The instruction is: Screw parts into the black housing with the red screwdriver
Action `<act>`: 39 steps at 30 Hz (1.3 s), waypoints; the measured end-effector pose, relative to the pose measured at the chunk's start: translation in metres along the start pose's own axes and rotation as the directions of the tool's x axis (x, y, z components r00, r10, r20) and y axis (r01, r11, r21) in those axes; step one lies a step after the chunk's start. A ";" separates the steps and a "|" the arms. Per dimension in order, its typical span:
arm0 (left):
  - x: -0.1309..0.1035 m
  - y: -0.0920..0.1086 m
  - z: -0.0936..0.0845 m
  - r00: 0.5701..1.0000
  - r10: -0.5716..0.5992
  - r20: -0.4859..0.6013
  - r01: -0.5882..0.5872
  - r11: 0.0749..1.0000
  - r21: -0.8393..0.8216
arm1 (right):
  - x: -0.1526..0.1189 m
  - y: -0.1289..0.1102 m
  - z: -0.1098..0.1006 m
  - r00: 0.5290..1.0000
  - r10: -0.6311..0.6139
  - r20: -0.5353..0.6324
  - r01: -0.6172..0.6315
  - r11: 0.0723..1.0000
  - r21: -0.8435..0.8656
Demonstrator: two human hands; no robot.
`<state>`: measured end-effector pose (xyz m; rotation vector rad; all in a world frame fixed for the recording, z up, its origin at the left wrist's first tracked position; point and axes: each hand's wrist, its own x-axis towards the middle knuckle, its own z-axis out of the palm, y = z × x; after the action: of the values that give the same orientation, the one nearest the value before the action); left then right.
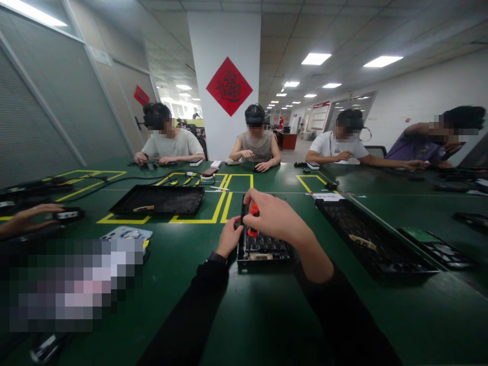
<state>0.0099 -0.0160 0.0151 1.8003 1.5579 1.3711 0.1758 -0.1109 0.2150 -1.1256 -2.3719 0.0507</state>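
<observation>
In front of me on the green table lies a black plastic tray with dark ribbed parts inside. My left hand grips its left edge, fingertips close to the tool. My right hand reaches over the tray from the right, closed around a red-and-black screwdriver that stands roughly upright. The screwdriver's tip is hidden among the dark parts. A small tan piece lies along the tray's near end.
Other black trays lie at left and right, each with a tan-handled tool. A metal-faced drive lies left, near another person's hand. Cables cross the back left. Several people sit opposite. A green-and-black device lies far right.
</observation>
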 end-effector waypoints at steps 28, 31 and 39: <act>-0.001 0.004 -0.004 1.000 -0.007 0.003 0.007 0.999 -0.033 | -0.015 0.029 0.121 0.918 0.310 -0.248 0.014 0.600 0.800; -0.001 0.002 -0.003 1.000 -0.005 0.002 0.005 1.000 -0.026 | -0.018 0.034 0.122 0.927 0.315 -0.206 0.014 0.518 0.855; 0.001 -0.002 0.001 1.000 -0.030 -0.005 0.029 0.998 -0.050 | -0.032 0.035 0.132 0.921 0.361 -0.146 -0.021 0.419 0.908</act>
<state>0.0092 -0.0142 0.0135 1.7385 1.5333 1.3908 0.1564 -0.0875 0.0777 -0.7335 -1.4636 1.0284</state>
